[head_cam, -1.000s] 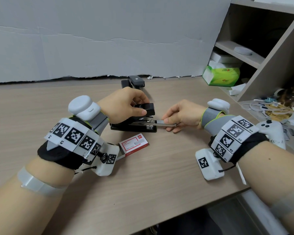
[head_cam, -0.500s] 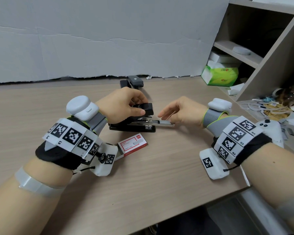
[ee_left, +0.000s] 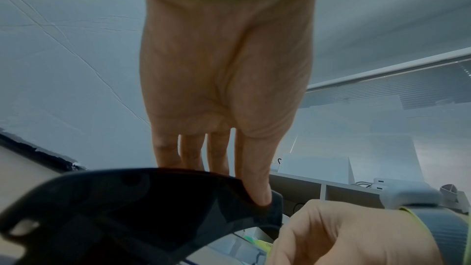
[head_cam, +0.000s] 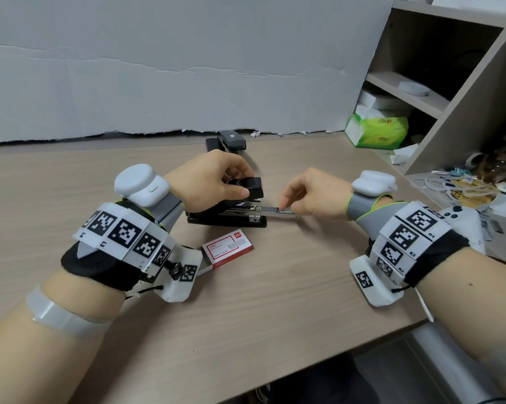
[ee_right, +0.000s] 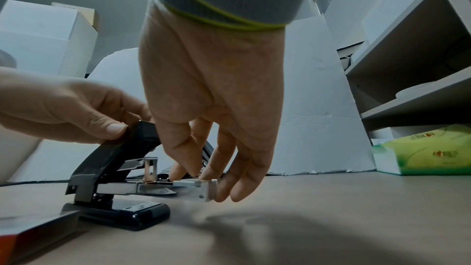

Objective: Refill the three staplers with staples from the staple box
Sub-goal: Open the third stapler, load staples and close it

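Head view: my left hand [head_cam: 216, 182] grips the raised black top of the stapler [head_cam: 227, 212], thumb on the near side and fingers curled over the far side. The stapler stands on the counter [head_cam: 246, 301] near its middle, its base flat on the surface. A metal tray [head_cam: 275, 212] sticks out of the stapler toward the right. My right hand [head_cam: 313, 193] is curled over that tray with its fingertips down on the metal; I cannot tell from here whether they pinch a strip of staples. The red and white staple box [head_cam: 227, 249] lies just in front of the stapler, apart from it, partly hidden by my left wrist gear. A second stapler [head_cam: 227, 141] sits farther back near the wall. A green tissue pack [head_cam: 377, 131] sits at the right, beside the shelf [head_cam: 406, 91].

Left wrist view: my left hand [ee_left: 224, 80] points down, the thumb pressing the edge of the stapler [ee_left: 142, 209] top, the other fingertips hidden behind it. My right hand [ee_left: 344, 235] shows at the lower right, curled.

Right wrist view: my right hand [ee_right: 214, 92] hangs over the tray [ee_right: 188, 187], thumb and forefinger tips touching the metal on top, the remaining fingers beside the tray's end. My left hand [ee_right: 76, 112] clamps the lifted stapler [ee_right: 119, 178] top. The staple box [ee_right: 30, 233] corner lies at the lower left, and the tissue pack [ee_right: 423, 152] at the right.
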Motion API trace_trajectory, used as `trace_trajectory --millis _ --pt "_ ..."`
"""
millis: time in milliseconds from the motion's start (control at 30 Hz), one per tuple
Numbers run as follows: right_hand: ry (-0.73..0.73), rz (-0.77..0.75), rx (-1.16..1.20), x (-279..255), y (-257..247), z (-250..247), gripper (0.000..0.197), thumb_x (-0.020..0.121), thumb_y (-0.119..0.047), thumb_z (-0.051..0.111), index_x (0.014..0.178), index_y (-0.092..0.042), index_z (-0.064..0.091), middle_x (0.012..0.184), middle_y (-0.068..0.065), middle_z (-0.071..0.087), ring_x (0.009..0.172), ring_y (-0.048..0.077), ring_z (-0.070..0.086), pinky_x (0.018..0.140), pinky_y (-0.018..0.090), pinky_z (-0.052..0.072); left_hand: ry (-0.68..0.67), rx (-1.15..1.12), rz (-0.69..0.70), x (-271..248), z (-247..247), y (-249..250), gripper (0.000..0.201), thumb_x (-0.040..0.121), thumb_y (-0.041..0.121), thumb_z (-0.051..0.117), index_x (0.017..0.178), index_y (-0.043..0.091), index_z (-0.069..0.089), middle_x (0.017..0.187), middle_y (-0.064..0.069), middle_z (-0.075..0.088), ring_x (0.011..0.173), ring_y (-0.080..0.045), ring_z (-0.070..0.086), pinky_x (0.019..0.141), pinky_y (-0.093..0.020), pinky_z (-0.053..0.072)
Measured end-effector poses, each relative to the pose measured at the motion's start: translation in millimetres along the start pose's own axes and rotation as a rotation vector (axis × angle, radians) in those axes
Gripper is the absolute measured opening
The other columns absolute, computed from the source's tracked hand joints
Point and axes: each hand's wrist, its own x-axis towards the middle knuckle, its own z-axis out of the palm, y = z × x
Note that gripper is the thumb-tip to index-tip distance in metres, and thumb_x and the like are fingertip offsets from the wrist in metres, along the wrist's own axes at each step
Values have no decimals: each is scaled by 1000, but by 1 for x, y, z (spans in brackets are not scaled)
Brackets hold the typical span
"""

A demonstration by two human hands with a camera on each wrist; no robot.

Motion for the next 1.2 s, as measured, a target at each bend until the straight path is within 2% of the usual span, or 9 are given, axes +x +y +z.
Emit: trace_trajectory --millis 100,167,267,333,633,733,833,967,1200 --pt "-13 -23 47 0 2 1 27 77 1 63 89 -21 72 93 5 73 80 20 64 80 37 55 1 7 -5 0 0 1 27 85 31 71 111 29 64 102 5 62 94 -15 61 88 -34 50" --pt "-44 -35 18 0 1 3 32 75 2 62 92 -24 73 90 0 71 81 21 64 79 37 55 2 5 -6 0 0 1 28 85 31 71 111 30 64 102 6 62 95 -15 61 89 -34 51" --pt "-61 -40 -82 2 -1 6 32 75 1 62 92 -23 74 74 -12 61 78 19 59 74 32 53 1 5 -8 0 0 1 28 84 31 72 111 29 64 102 6 62 95 -15 61 90 -35 51" --pt "-50 -33 -92 2 0 6 30 75 0 62 91 -23 74 70 -14 59 73 16 57 71 30 51 2 5 -7 0 0 1 28 85 31 71 111 28 64 103 5 62 95 -15 60 89 -35 50" --pt "31 -48 30 1 3 -3 20 78 -1 70 84 -19 73 83 6 74 71 12 63 73 25 53 -4 -3 -6 0 0 0 28 84 32 72 111 29 64 103 5 62 95 -16 60 91 -37 51" --pt "83 -55 70 -1 2 -5 16 78 -2 71 83 -16 75 79 8 74 66 11 61 62 17 49 1 1 -4 0 0 0 27 84 31 72 111 30 64 103 5 62 95 -15 60 90 -35 50" --pt "108 -78 118 1 -1 -6 17 77 0 72 86 -14 74 82 9 73 65 8 60 68 22 51 0 3 -1 0 0 -1 27 85 31 72 110 30 63 101 6 61 93 -15 60 88 -34 50" --pt "123 -104 183 3 -8 -2 19 76 0 73 88 -15 73 82 5 72 63 2 60 66 16 51 1 -3 2 1 0 -1 26 84 31 72 108 32 64 98 8 60 89 -13 59 87 -33 50" --pt "123 -66 163 13 -8 13 15 71 -9 76 76 -24 74 77 -1 75 67 8 64 73 32 56 4 -2 3 2 1 -2 28 84 31 72 110 30 64 96 11 60 91 -13 59 87 -32 50"
